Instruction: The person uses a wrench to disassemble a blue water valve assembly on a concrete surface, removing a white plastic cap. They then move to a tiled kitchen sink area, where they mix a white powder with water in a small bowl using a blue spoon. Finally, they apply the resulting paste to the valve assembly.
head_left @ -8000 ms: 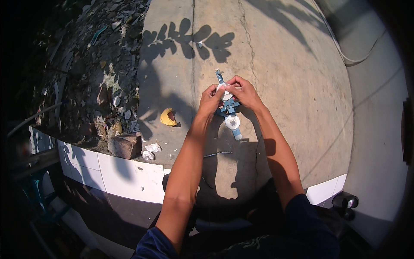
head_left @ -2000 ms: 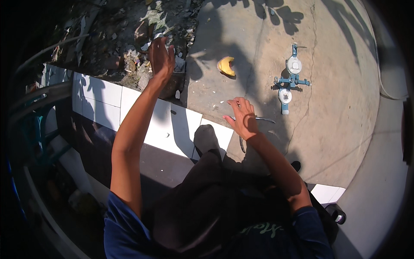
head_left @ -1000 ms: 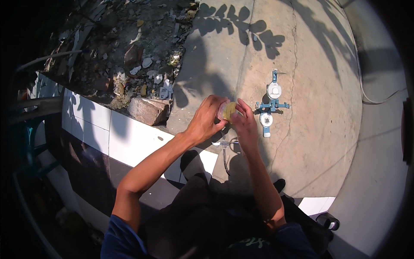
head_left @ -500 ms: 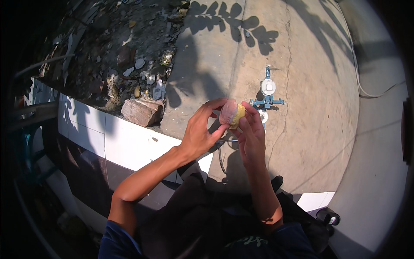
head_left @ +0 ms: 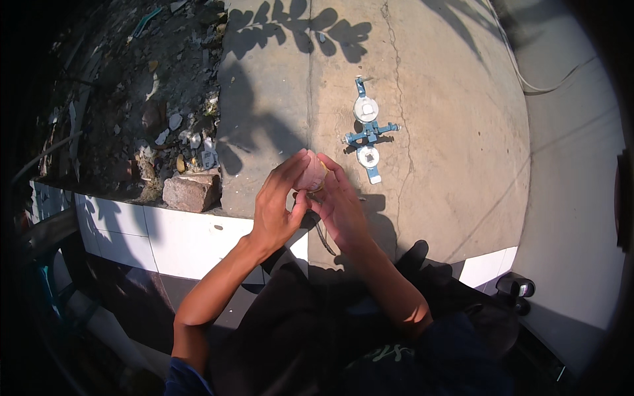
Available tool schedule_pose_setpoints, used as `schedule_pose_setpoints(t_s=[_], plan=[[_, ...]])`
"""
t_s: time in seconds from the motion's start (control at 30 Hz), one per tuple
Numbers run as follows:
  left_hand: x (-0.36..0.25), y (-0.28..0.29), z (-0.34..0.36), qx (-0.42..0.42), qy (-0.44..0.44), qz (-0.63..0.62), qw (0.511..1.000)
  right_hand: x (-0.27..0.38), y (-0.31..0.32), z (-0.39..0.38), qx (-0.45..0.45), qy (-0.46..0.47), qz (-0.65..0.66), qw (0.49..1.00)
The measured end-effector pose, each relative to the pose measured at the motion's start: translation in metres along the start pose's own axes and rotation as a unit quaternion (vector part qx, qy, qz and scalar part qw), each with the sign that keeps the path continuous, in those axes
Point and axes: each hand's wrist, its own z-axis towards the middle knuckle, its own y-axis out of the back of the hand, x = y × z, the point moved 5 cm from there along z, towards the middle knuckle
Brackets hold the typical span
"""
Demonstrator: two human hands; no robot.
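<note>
Pink-and-yellow rounded tooth cast (head_left: 310, 173), plaster by the look of it, is up between both hands in front of the person, off the ground. Biggest stuff around it first: pale tan concrete slab (head_left: 462, 178), sunny, with a long crack running down it and leafy shadows up top. Smooth grey wall (head_left: 574, 218) along the right side. On the left there's a dark, messy rubble patch (head_left: 132, 86) full of broken bits, and below that a glossy white tile border (head_left: 185, 231).

Out on the slab, past the hands and a bit to the right, lies a blue cross-shaped frame (head_left: 371, 135) with two round white plates, one on each side of the crossbar. Lower plate has a dark square mark in the middle.

Hands: left hand (head_left: 274, 201) has its fingers curled and clamped on the pink side. Right hand (head_left: 341, 208) is clamped on the other side, where just a thin yellow edge peeks out. Both sets of fingertips come close together at the top.

Smaller bits: chunky reddish-brown rock (head_left: 190, 191) right by the tiles, and a thin dark cord-like strip (head_left: 323, 241) below the hands, partly hidden.
</note>
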Motion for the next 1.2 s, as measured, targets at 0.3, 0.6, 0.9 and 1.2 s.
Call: schedule_pose_setpoints(t_s=[0.3, 0.6, 0.9, 1.2], plan=[[0.017, -0.052, -0.006, 0.085, 0.076, -0.037, 0.993, -0.021, 0.101, -0.006, -0.192, 0.01, -0.003, 0.981], [0.112, -0.123, 0.075, 0.048, 0.211, -0.143, 0.966, 0.027, 0.184, -0.029, -0.222, 0.064, -0.006, 0.973], [0.117, -0.169, 0.13, 0.167, 0.292, -0.223, 0.915, -0.015, 0.192, -0.045, -0.172, -0.095, -0.083, 0.977], [0.125, -0.169, 0.124, 0.059, 0.289, -0.245, 0.924, -0.065, 0.149, -0.036, 0.022, -0.042, -0.711, 0.702]])
